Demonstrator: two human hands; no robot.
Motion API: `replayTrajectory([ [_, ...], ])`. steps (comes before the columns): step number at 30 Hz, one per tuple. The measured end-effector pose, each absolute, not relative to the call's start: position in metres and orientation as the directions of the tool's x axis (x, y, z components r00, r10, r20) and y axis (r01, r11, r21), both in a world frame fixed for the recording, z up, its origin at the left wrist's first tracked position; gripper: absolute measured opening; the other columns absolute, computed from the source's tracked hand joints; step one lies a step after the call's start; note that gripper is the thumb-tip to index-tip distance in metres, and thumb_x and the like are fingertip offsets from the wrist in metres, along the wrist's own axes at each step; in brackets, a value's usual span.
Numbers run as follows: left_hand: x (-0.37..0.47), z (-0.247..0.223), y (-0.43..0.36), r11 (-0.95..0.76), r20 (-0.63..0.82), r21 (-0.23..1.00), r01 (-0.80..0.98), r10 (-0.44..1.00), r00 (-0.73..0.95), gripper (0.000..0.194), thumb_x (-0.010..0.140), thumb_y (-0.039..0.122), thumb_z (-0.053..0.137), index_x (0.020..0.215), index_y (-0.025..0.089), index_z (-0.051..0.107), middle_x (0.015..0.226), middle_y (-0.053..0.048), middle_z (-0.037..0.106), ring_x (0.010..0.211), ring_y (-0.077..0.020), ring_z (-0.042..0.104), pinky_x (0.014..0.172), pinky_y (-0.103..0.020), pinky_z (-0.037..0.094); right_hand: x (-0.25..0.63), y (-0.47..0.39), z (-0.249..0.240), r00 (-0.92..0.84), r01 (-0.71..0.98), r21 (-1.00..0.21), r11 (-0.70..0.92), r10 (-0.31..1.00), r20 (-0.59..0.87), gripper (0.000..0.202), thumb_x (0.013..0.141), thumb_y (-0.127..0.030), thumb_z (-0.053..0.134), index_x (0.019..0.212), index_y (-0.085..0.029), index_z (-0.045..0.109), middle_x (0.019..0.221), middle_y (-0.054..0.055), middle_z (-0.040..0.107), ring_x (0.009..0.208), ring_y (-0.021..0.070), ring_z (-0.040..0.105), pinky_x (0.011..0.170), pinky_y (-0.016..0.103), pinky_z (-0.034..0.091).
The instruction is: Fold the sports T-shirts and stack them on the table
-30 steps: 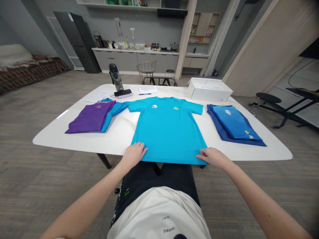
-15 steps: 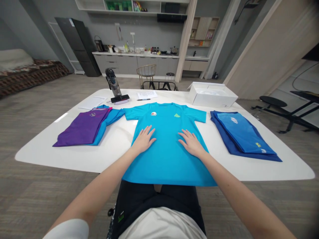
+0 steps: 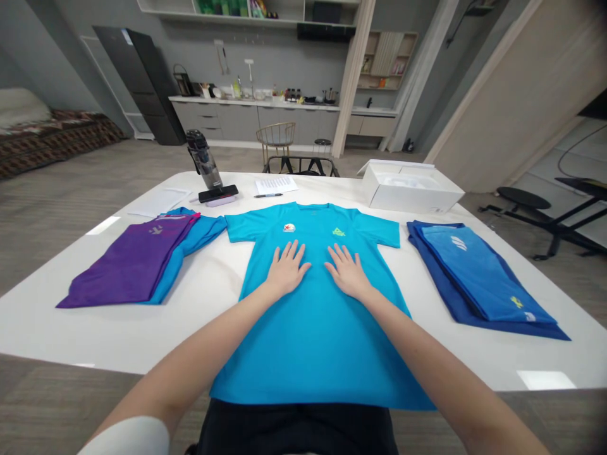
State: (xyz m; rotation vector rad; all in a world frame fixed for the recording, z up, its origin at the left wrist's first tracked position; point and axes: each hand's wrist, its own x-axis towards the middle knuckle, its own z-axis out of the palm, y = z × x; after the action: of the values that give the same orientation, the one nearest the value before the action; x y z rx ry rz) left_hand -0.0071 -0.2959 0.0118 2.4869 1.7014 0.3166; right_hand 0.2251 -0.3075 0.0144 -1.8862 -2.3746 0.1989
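A bright blue T-shirt (image 3: 317, 341) lies spread flat, front side up, with its collar away from me and its hem at the table's near edge. Two small emblems show on its chest. My left hand (image 3: 287, 270) rests palm down on the left of the chest, fingers spread. On the other side, my right hand (image 3: 348, 272) lies flat on the fabric, its fingers also apart. Neither hand grips the cloth. Folded purple clothing (image 3: 128, 262) lies over blue cloth to the left. To the right are folded blue clothes (image 3: 478, 268), stacked on darker blue fabric.
The white table (image 3: 199, 335) carries an open white box (image 3: 412, 189) at the far right. A handheld vacuum cleaner (image 3: 206, 164) stands at the far left. Papers (image 3: 276, 184) and a pen (image 3: 269, 195) lie beyond the collar. Chairs stand behind the table.
Both hands have slid slightly toward the collar and closer to each other, staying flat on the shirt. My view has moved nearer to the table.
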Motion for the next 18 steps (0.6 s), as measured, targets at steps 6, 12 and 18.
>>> replayTrajectory([
  [6, 0.007, 0.006, -0.213, -0.269, 0.056, 0.237, 0.934, 0.963, 0.263, 0.067, 0.105, 0.056, 0.025, 0.163, 0.023, 0.031, 0.171, -0.01, 0.023, 0.158, -0.0308, 0.02, 0.127, -0.058, 0.013, 0.194, -0.227, 0.01, -0.106, 0.972, -0.21, 0.103, 0.994, -0.007, 0.067, 0.106, -0.058, 0.014, 0.165, -0.029, 0.025, 0.172, 0.006, 0.02, 0.157, 0.0325, 0.016, 0.123, 0.068, 0.008],
  [12, -0.041, 0.002, -0.209, -0.141, 0.047, 0.208, 0.968, 0.99, 0.134, 0.075, 0.1, 0.067, 0.027, 0.16, 0.023, 0.036, 0.168, -0.014, 0.03, 0.154, -0.0345, 0.028, 0.124, -0.058, 0.02, 0.246, -0.217, 0.007, 0.114, 0.965, -0.235, -0.118, 0.993, -0.033, 0.079, 0.1, -0.072, 0.021, 0.165, -0.027, 0.028, 0.171, 0.009, 0.021, 0.154, 0.0442, 0.019, 0.12, 0.068, 0.017],
  [18, -0.048, 0.02, -0.146, -0.027, 0.022, 0.233, 0.972, 0.999, 0.023, 0.075, 0.101, 0.066, 0.022, 0.161, 0.024, 0.035, 0.17, -0.014, 0.025, 0.155, -0.0397, 0.023, 0.122, -0.066, 0.02, 0.285, -0.151, 0.025, 0.197, 0.943, -0.266, -0.199, 0.98, -0.036, 0.076, 0.102, -0.068, 0.013, 0.162, -0.027, 0.036, 0.171, 0.009, 0.023, 0.154, 0.0417, 0.02, 0.118, 0.075, 0.013],
])
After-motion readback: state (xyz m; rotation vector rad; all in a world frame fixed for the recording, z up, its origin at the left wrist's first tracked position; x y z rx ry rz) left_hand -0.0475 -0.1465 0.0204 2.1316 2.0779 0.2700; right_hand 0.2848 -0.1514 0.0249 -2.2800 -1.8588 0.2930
